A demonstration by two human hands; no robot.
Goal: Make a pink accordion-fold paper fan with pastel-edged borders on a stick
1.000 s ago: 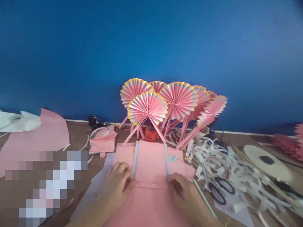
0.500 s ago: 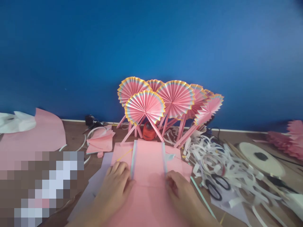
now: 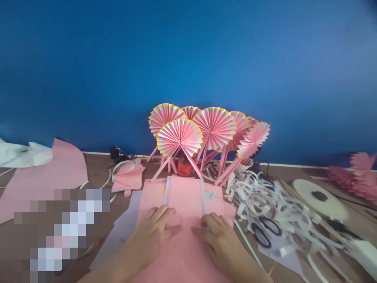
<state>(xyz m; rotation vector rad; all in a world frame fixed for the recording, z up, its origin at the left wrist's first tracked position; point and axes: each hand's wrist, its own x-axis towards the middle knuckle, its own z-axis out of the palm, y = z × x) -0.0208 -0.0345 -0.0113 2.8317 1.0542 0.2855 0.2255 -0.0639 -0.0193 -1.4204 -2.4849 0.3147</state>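
A long pink paper strip [image 3: 185, 196] with pale blue side edges lies in front of me, running toward me over wider pink sheets. My left hand [image 3: 156, 232] rests on its left side, palm down, fingers spread and thumb pointing inward. On the right side lies my right hand [image 3: 216, 234], fingers slightly bent and apart, the thumb side reaching onto the pink surface. Both hands press on the paper; neither is wrapped round anything. Beyond the strip stand several pleated pink paper fans [image 3: 179, 137] with yellow and blue rims, around a red-orange object [image 3: 184, 166].
Black-handled scissors [image 3: 261, 235] lie at the right among a heap of white paper strips [image 3: 253, 196]. A cream disc [image 3: 321, 199] sits farther right, near pleated pink paper [image 3: 357, 177]. Pink scraps [image 3: 128, 177] lie at the left. A blue wall [image 3: 188, 59] rises behind.
My fingers have spread and flattened on the strip, with the thumbs now nearer its middle. The camera view has shifted slightly; the fans appear lower.
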